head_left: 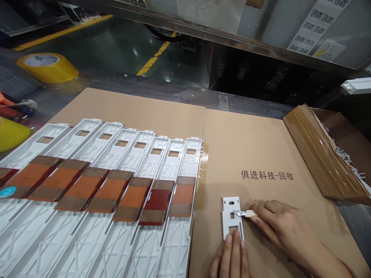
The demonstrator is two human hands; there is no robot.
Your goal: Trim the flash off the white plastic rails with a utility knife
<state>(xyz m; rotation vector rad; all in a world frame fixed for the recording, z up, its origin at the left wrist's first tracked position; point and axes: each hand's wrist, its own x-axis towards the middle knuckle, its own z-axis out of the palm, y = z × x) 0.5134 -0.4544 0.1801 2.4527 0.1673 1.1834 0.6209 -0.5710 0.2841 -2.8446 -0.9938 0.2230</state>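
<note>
A small white plastic plate with a slot and square cut-outs lies on the brown cardboard. The fingers of my left hand are pressed together on its near end, gripping it against the cardboard. My right hand is closed around the light handle of a craft knife. The knife's blade reaches over the plate's right edge, by the middle square cut-out. Whether the blade touches the plastic I cannot tell. The tips of my left fingers partly cover the lowest cut-out.
Several long white ribbed plastic panels lie side by side on the left, with orange-brown pads across them. A torn cardboard box holding white scraps stands at the right. Yellow tape sits at the back left.
</note>
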